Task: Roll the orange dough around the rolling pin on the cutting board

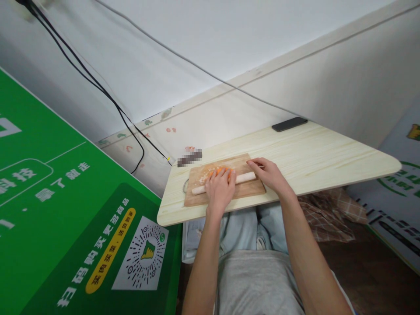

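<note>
A wooden cutting board point(193, 199) lies on the pale table, with a light rolling pin point(245, 177) set slantwise across it. My left hand point(220, 189) reaches over the middle of the pin. Its fingers are stretched out and slightly apart, resting on a soft-looking orange mass point(225, 170) whose kind I cannot make out; the hand covers part of it. Whitish crumbs or powder lie around the orange mass. My right hand point(267, 172) is at the board's right end, beside the pin's tip. Its fingers are bent round the board's far right corner, the thumb mostly hidden.
A black phone point(289, 124) lies at the back of the table point(341, 153). Left of it, behind the board, is a blurred-out dark object point(189, 158). Black cables point(111, 98) hang by the wall. A large green printed panel point(98, 197) borders the table's left side.
</note>
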Tool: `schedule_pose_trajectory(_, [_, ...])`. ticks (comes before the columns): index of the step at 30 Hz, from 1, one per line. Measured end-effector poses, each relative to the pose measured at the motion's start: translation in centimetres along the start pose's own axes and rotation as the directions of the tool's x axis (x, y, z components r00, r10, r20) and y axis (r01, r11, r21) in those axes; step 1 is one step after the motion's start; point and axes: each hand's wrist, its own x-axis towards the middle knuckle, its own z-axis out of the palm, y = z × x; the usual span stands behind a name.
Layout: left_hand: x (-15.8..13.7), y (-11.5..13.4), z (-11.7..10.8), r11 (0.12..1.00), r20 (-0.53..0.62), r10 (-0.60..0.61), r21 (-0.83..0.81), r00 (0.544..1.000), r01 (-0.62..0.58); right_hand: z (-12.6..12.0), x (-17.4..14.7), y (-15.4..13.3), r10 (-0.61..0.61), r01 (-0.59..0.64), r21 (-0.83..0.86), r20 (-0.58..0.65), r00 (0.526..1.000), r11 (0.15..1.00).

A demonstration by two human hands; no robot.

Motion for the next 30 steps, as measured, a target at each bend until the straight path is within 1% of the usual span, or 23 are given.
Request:
schedule_pose_trajectory(4, [1.0,0.1,-0.2,1.000,0.016,0.013,0.008,1.000,-0.013,0.0,0.0,0.0,0.001,-0.001,0.005,0.001,1.000,1.000])
schedule_pose_trajectory(7, [0.2,0.1,-0.1,1.000,-0.001,0.005,0.012,1.000,-0.005,0.0,0.0,0.1,0.002,-0.002,0.015,0.004,1.000,1.000])
schedule_pose_trajectory(12, [-1.3,0.1,0.2,0.999,-0.030,-0.008,-0.031,1.000,0.007,0.0,0.0,0.1,0.005,-0.005,0.011,0.002,1.000,1.000])
schedule_pose_trajectory(21, [-0.1,0.3,0.1,0.999,-0.028,-0.039,-0.018,0.999,0.038,0.0,0.0,-0.1,0.006,-0.006,0.005,0.006,1.000,1.000])
schedule_pose_trajectory(30, [-1.5,0.3,0.5,0.999,-0.059,-0.028,-0.016,0.998,0.027,0.0,0.0,-0.1,0.010,-0.010,0.004,0.011,1.000,1.000])
